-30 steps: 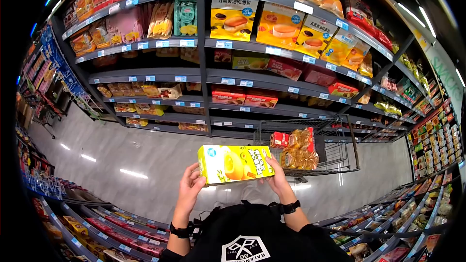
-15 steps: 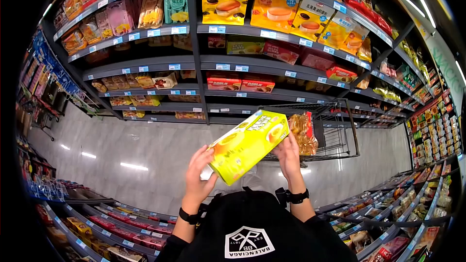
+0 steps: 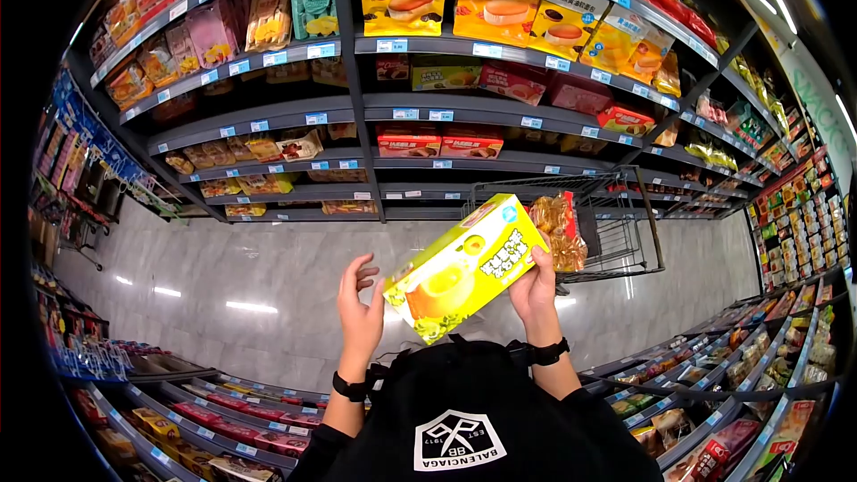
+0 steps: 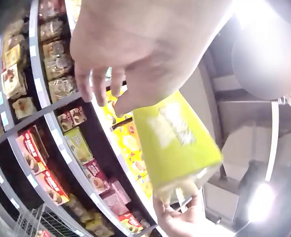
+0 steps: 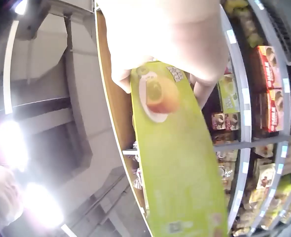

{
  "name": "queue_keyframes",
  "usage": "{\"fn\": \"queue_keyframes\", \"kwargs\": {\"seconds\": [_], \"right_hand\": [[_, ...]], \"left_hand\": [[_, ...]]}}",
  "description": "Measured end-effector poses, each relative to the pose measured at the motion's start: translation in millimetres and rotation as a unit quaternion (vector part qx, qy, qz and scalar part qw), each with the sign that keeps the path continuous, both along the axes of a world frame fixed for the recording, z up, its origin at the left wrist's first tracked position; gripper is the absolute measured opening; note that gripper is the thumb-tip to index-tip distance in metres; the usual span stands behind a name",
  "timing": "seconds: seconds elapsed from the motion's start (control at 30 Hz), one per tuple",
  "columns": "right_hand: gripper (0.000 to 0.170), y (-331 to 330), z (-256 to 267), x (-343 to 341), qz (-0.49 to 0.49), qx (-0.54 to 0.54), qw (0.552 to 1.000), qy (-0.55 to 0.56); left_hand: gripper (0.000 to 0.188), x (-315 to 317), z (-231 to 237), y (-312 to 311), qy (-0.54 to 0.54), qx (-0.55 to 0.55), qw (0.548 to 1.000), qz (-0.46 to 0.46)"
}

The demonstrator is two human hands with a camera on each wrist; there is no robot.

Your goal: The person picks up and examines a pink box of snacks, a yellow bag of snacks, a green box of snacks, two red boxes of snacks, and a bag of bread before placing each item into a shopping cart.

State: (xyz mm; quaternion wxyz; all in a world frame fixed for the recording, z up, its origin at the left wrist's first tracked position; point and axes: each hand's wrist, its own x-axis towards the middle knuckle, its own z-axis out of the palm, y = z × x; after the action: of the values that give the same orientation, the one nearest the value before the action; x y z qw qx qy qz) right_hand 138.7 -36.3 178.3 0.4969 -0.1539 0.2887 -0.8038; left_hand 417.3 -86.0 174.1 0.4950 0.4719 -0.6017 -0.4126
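A yellow-green pastry box (image 3: 469, 268), printed with a filled bun and white lettering, is held tilted in front of my chest. My right hand (image 3: 537, 293) grips its right end, thumb on the front and fingers behind. The right wrist view shows the long side of the box (image 5: 182, 158) running down from that hand. Beside the lower left end, my left hand (image 3: 361, 317) has its fingers loosely bent and spread off the box. In the left wrist view the left hand (image 4: 140, 54) overlaps the near end of the box (image 4: 177, 143).
Beyond the box stands a wire shopping cart (image 3: 656, 223) with brown bagged pastries (image 3: 561, 236) in it. Shelves of packaged bread and red boxes (image 3: 471, 143) line the far side of the aisle. More shelving (image 3: 223, 433) runs close behind me on both sides.
The box went from level in both hands to a tilt with its right end raised, and turned from one printed face to another. My left hand has let go of its end.
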Motion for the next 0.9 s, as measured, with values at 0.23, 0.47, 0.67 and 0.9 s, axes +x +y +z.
{"fn": "queue_keyframes", "kwargs": {"seconds": [0.23,0.47,0.67,0.9], "right_hand": [[0.067,-5,13,11,0.023,0.015,0.977,0.210],[0.073,-6,40,28,0.186,0.007,0.780,0.598],[0.065,-12,32,18,0.125,0.002,0.757,0.641],[0.057,-19,-16,-24,-0.070,0.158,0.764,0.621]], "left_hand": [[0.053,1,5,0,-0.007,0.092,0.983,-0.156],[0.077,-25,38,4,-0.240,-0.139,0.937,-0.212],[0.071,-27,5,3,-0.183,0.017,0.967,-0.178],[0.046,-31,-30,-12,0.162,0.222,0.960,-0.056]]}}
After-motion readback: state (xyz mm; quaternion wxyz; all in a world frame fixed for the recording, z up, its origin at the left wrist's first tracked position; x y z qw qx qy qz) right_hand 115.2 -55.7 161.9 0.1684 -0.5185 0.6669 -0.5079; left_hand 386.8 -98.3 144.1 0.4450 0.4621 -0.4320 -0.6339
